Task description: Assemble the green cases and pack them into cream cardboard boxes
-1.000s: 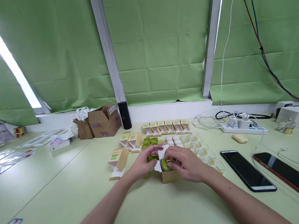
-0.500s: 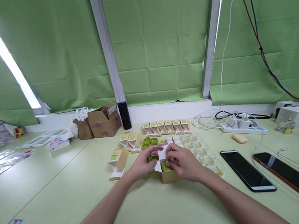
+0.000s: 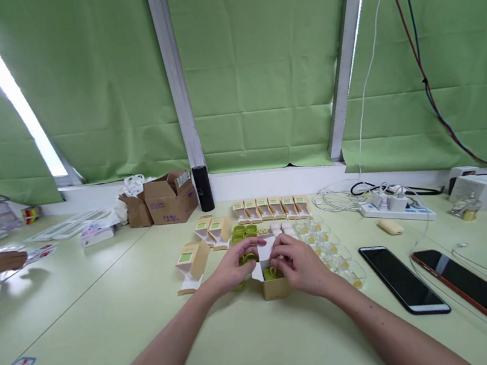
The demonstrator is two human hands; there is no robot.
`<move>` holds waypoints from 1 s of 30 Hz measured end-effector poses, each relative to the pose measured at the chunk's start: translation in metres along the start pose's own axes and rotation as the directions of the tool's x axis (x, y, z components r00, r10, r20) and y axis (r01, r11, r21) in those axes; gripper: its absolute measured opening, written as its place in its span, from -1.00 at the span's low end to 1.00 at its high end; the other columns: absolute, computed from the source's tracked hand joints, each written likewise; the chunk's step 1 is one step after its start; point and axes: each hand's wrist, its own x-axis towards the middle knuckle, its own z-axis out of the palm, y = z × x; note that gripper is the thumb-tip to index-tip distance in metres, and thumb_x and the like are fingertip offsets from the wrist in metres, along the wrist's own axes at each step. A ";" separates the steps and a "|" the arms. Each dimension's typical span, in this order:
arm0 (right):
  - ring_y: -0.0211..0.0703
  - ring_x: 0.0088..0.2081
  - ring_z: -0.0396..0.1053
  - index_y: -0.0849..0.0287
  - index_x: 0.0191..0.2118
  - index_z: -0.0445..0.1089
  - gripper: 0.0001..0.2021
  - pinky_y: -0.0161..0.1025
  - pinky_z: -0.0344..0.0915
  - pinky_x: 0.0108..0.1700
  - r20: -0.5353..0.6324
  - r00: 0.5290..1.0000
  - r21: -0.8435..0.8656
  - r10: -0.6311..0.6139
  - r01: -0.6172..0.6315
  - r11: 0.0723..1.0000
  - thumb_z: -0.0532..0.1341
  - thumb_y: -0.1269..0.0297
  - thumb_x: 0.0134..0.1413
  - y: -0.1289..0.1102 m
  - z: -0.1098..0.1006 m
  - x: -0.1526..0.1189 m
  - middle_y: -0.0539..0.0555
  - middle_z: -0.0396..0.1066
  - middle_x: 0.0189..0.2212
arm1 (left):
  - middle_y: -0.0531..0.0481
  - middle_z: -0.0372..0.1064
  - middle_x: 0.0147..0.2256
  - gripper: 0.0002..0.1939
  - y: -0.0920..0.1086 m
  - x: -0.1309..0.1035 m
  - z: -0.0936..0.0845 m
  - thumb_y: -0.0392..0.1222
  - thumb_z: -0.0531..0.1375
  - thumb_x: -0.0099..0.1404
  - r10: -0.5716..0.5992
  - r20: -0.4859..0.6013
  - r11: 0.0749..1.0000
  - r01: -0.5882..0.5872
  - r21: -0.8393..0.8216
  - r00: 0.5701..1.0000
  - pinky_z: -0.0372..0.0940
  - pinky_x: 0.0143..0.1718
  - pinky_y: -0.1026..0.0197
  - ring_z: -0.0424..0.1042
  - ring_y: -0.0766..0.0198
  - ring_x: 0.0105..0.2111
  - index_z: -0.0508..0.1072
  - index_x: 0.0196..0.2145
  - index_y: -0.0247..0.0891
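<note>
A small kraft box (image 3: 276, 288) stands open in front of me, its white flaps raised. Inside lies a green piece (image 3: 272, 273) with a small pale loop on top. My right hand (image 3: 299, 262) is at the box's right side, thumb and forefinger pinched over the opening; what they hold is too small to make out. My left hand (image 3: 239, 261) rests at the left flap with fingers curled, and its grip is partly hidden. Green containers (image 3: 244, 230) stand behind it. Clear cups with yellow centres (image 3: 340, 262) are to the right of my right hand.
Open kraft boxes stand at left (image 3: 191, 263) and in a back row (image 3: 270, 209). Two phones (image 3: 404, 277) lie at right, near a power strip (image 3: 396, 208). A cardboard carton (image 3: 170, 198) and black cylinder (image 3: 203, 188) stand behind. Another person's hand (image 3: 10, 261) is far left.
My right fingers have lifted slightly from the green piece, showing its pale loop. Another person's hand has reached in at far left, and fingers with a white paper now show at the right edge.
</note>
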 end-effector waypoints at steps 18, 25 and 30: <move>-0.22 -0.58 0.24 0.07 -0.23 0.37 -0.78 -0.27 0.15 -0.56 -0.139 0.870 0.527 0.473 -0.339 0.779 0.26 0.05 0.11 0.036 0.000 0.011 -0.05 0.32 -0.45 | -0.11 0.55 -0.12 -0.53 -0.003 0.000 0.002 -0.31 0.18 0.19 -0.055 -0.007 0.996 0.054 -0.066 0.998 0.35 0.03 0.06 0.49 0.08 -0.03 0.52 0.06 -0.19; -0.25 -0.46 0.28 0.11 -0.16 0.39 -0.69 -0.29 0.21 -0.46 -0.100 0.920 0.464 0.379 -0.294 0.836 0.21 0.33 -0.14 0.042 -0.010 0.012 0.01 0.32 -0.25 | -0.18 0.48 0.04 -0.61 -0.003 -0.001 0.008 -0.21 0.28 0.26 -0.020 -0.027 0.998 0.019 -0.052 0.999 0.37 0.00 0.09 0.46 0.06 0.02 0.49 0.06 -0.20; -0.26 -0.40 0.28 0.11 -0.10 0.40 -0.57 -0.30 0.23 -0.37 -0.030 0.943 0.420 0.332 -0.289 0.860 0.18 0.39 -0.22 0.039 -0.019 0.012 0.00 0.30 -0.20 | -0.16 0.46 -0.02 -0.62 -0.005 -0.002 0.010 -0.03 0.34 0.33 0.011 -0.029 0.999 -0.012 -0.044 1.000 0.33 0.09 0.05 0.43 0.06 0.02 0.45 0.04 -0.18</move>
